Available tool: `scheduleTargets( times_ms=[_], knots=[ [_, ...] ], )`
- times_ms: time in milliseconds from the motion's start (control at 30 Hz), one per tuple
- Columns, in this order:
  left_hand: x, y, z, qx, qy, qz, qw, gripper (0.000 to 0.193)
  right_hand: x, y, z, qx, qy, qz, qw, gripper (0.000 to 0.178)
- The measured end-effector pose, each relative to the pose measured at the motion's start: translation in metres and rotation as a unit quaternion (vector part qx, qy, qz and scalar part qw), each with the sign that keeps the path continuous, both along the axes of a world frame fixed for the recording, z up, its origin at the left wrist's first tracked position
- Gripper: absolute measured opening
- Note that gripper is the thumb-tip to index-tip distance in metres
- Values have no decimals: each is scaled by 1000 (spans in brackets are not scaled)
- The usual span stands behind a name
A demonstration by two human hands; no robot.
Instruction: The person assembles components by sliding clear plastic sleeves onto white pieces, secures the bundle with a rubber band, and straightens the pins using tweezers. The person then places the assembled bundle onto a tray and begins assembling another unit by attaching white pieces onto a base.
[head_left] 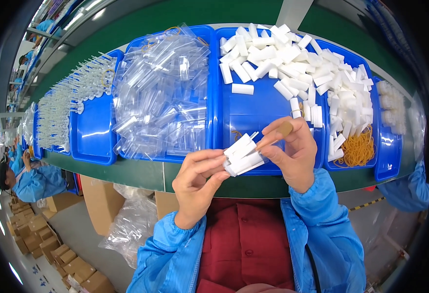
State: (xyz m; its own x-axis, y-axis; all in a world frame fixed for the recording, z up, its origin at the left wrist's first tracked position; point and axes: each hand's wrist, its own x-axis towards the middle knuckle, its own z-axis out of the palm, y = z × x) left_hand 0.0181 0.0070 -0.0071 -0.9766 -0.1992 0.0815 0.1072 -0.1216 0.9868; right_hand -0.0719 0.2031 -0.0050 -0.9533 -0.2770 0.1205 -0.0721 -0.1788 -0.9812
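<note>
Two hands in view, both mine. My left hand (195, 183) grips a small bundle of slim white pieces (244, 156) between thumb and fingers. My right hand (296, 154), a tan cover (285, 129) on one finger, is curled with thumb and fingertips at the bundle's right side; cannot tell whether they pinch anything. Bundle position: over the near side of a blue plastic tray (251, 110) with loose white blocks (273, 58) at its far end. Left: heaped clear plastic sleeves (160, 93). Right: tangled yellow-orange bands (355, 149).

Tray floor (248, 108) open, white cylinders (273, 53) beyond hands (195, 184)
</note>
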Motion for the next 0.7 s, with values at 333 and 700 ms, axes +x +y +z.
scheduleTargets(
  times_ms=[333, 700],
  knots=[
    [0, 5, -7, -67, 55, -27, 996, 40, 16, -4, -9, 154, 165, 30, 974, 44],
    [-8, -2, 0, -286, 96, -14, 953, 41, 4, 5, 11, 192, 124, 86, 970, 28]
  ],
)
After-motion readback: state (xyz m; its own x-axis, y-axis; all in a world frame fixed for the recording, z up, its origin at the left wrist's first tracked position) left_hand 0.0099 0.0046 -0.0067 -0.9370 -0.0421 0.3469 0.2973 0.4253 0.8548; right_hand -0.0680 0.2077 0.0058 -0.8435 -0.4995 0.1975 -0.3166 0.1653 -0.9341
